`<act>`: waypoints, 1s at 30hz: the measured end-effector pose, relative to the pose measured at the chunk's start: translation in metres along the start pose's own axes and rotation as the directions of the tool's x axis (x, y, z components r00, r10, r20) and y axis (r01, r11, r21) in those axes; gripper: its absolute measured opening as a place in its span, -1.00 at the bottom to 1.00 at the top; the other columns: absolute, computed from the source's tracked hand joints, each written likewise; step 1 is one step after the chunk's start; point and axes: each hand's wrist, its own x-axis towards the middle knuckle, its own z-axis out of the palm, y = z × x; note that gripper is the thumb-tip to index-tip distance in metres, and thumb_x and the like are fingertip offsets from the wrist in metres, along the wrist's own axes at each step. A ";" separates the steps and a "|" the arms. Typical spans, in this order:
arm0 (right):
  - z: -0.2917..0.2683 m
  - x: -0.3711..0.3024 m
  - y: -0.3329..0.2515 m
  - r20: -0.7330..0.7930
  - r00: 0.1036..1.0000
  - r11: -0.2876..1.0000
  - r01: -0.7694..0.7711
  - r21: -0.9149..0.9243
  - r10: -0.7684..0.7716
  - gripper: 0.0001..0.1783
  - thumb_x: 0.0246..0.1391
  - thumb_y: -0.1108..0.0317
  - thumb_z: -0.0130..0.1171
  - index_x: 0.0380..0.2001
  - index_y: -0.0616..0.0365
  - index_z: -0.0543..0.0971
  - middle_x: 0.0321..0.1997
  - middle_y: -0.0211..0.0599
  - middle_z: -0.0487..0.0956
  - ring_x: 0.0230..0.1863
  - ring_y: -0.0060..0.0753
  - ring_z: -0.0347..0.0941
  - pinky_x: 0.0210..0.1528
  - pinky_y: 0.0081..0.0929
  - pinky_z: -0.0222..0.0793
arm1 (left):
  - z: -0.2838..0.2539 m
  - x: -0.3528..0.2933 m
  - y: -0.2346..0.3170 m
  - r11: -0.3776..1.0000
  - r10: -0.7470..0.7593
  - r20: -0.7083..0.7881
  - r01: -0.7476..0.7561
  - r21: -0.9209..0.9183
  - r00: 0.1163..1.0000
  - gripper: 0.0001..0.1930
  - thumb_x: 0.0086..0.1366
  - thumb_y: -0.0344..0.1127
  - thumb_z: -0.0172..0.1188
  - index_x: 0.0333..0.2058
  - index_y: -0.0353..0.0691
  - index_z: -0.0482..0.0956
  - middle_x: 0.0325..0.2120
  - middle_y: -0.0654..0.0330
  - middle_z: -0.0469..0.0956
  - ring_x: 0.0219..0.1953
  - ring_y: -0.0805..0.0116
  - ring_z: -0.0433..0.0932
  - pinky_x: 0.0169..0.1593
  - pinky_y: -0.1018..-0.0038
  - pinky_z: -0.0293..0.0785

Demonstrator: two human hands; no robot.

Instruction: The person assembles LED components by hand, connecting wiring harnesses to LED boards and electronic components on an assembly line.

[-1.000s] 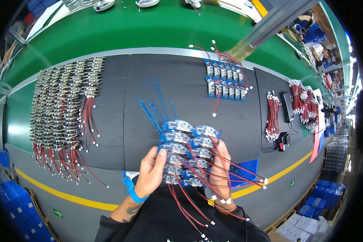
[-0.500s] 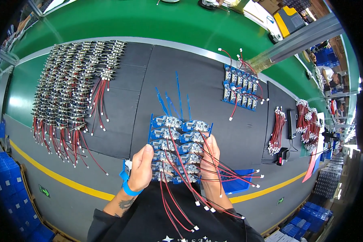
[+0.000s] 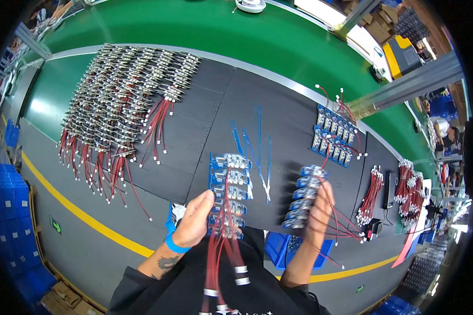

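Note:
My left hand (image 3: 193, 221), with a blue band at the wrist, grips a strip of blue circuit boards (image 3: 229, 194) by its left edge. Red and black wires with white connectors hang from that strip toward my body. Apart from it, to the right, my right hand (image 3: 320, 209) holds a second strip of circuit boards (image 3: 303, 196), tilted and slightly blurred, its wires trailing to the right. Thin blue scrap strips (image 3: 259, 134) lie on the black mat (image 3: 205, 94) beyond both pieces.
Many rows of wired boards (image 3: 126, 94) cover the mat's left side. At the right lie another board panel (image 3: 333, 136), bundles of red wires (image 3: 372, 195) and a black device (image 3: 390, 189). A blue bin (image 3: 276, 249) sits below the mat's near edge. A metal post (image 3: 404, 84) rises at the back right.
The single panel between my hands is now two separate strips. My right hand has moved right with its strip, leaving a wide gap. The view has shifted too.

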 end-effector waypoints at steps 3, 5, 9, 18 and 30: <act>-0.072 0.051 0.012 0.143 0.902 0.616 0.386 -0.687 -0.407 -0.67 0.33 0.16 -0.09 -0.17 0.21 0.51 -0.46 -0.52 0.46 -0.54 -0.76 0.22 -0.55 -0.72 0.18 | -0.011 0.000 0.007 0.993 0.017 -0.062 -0.010 0.117 0.998 -0.61 0.49 -0.18 -0.25 0.01 -0.40 0.37 -0.15 0.10 0.55 -0.14 0.41 0.56 -0.03 0.47 0.49; -0.085 0.055 -0.002 0.090 0.935 0.620 0.297 -0.726 -0.343 -0.64 0.31 0.15 -0.05 -0.06 0.22 0.51 -0.44 -0.52 0.46 -0.48 -0.75 0.23 -0.48 -0.70 0.20 | -0.009 -0.003 0.018 0.994 0.009 -0.062 -0.002 0.112 0.998 -0.62 0.49 -0.19 -0.24 0.00 -0.40 0.39 -0.14 0.12 0.54 -0.13 0.45 0.54 0.00 0.48 0.47; -0.150 0.030 -0.046 -0.098 0.939 0.874 0.265 -0.407 -0.330 -0.47 0.26 0.09 -0.04 0.17 0.20 0.36 -0.02 -0.21 0.52 -0.04 -0.38 0.44 -0.11 -0.52 0.39 | -0.006 -0.003 0.027 0.986 0.101 -0.138 -0.081 0.147 0.985 -0.63 0.48 -0.18 -0.19 -0.04 -0.39 0.43 -0.15 0.17 0.55 -0.16 0.52 0.53 -0.03 0.54 0.45; -0.094 -0.083 -0.063 0.388 0.601 0.691 0.708 0.146 -0.698 -0.77 0.23 0.33 0.00 -0.20 0.29 0.50 -0.52 -0.39 0.38 -0.64 -0.70 0.17 -0.68 -0.69 0.00 | -0.008 0.002 0.026 0.932 0.083 -0.100 -0.042 0.360 0.992 -0.68 0.49 -0.21 -0.18 -0.16 -0.34 0.47 -0.34 0.31 0.55 -0.33 0.65 0.49 -0.20 0.64 0.45; 0.127 -0.016 -0.007 0.831 0.543 0.946 0.192 -0.263 0.121 -0.82 0.12 0.58 0.13 -0.20 0.38 0.59 -0.33 -0.18 0.58 -0.42 -0.58 0.46 -0.41 -0.63 0.41 | -0.017 -0.038 0.057 0.974 -0.060 0.009 0.056 0.221 0.998 -0.60 0.48 -0.12 -0.28 -0.14 -0.38 0.39 -0.42 0.00 0.58 -0.50 0.29 0.62 -0.44 0.44 0.61</act>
